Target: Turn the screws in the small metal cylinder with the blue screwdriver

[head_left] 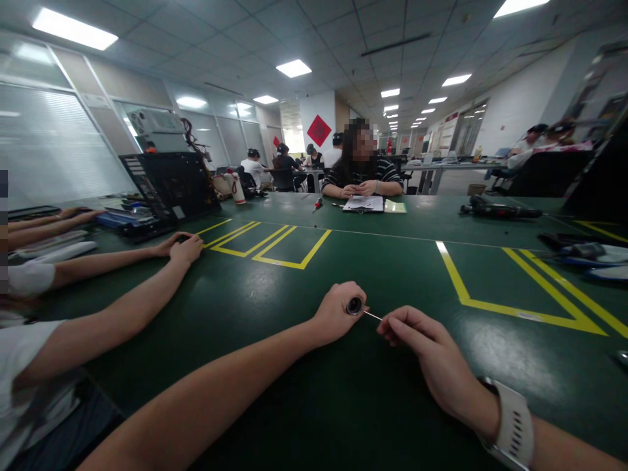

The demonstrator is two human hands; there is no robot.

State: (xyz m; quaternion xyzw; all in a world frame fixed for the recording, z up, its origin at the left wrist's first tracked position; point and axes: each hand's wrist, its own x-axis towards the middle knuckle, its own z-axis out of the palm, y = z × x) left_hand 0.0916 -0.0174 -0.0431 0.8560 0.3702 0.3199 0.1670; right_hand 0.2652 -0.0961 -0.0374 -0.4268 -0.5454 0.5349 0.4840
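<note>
My left hand (338, 311) rests on the green table (383, 268) and grips a small dark round part (354, 305) between thumb and fingers. A thin metal pin (371, 316) runs from that part to my right hand (424, 347), whose fingertips pinch its other end. Both hands lie near the table's middle, close together. A white watch (510, 425) sits on my right wrist.
A neighbour's arms (122, 281) stretch over the table at left. Beyond them stands an open black computer case (169, 183). A seated person (363, 173) faces me with papers (366, 204). A red screwdriver (318, 205), a power driver (498, 210) and yellow floor-tape boxes (275, 245) mark the table.
</note>
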